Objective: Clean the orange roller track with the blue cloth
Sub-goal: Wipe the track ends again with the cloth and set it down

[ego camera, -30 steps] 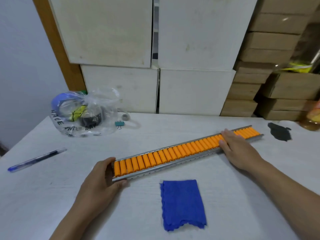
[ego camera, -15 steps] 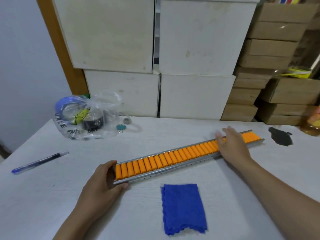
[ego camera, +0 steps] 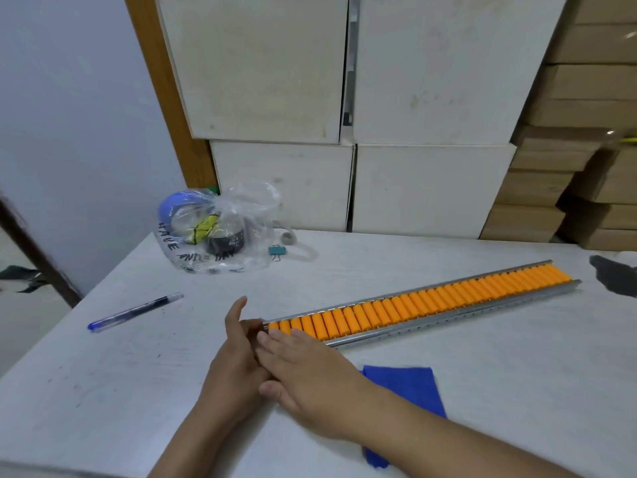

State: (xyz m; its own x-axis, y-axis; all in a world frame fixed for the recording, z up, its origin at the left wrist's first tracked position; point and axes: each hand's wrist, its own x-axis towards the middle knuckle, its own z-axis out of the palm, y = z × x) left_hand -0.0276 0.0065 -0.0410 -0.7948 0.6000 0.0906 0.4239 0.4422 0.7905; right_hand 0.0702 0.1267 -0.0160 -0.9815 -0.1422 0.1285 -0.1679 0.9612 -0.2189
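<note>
The orange roller track (ego camera: 434, 307), orange rollers in a metal rail, lies slantwise on the white table (ego camera: 499, 381), running from centre to far right. My left hand (ego camera: 231, 369) is at its near-left end, fingers curled against the end, one finger raised; my right hand partly hides them. My right hand (ego camera: 305, 372) lies flat and open, palm down, fingertips on the first rollers at that same end. The blue cloth (ego camera: 410, 388) lies on the table just in front of the track, partly under my right forearm.
A clear plastic bag (ego camera: 220, 232) with tape rolls sits at the back left, a teal binder clip (ego camera: 276, 251) beside it. A blue pen (ego camera: 136, 311) lies to the left. A dark object (ego camera: 617, 277) sits past the track's far end. White boxes (ego camera: 431, 188) stand behind the table.
My right hand has come from the far right end of the track to its near-left end, beside my left hand. The view has swung left and down.
</note>
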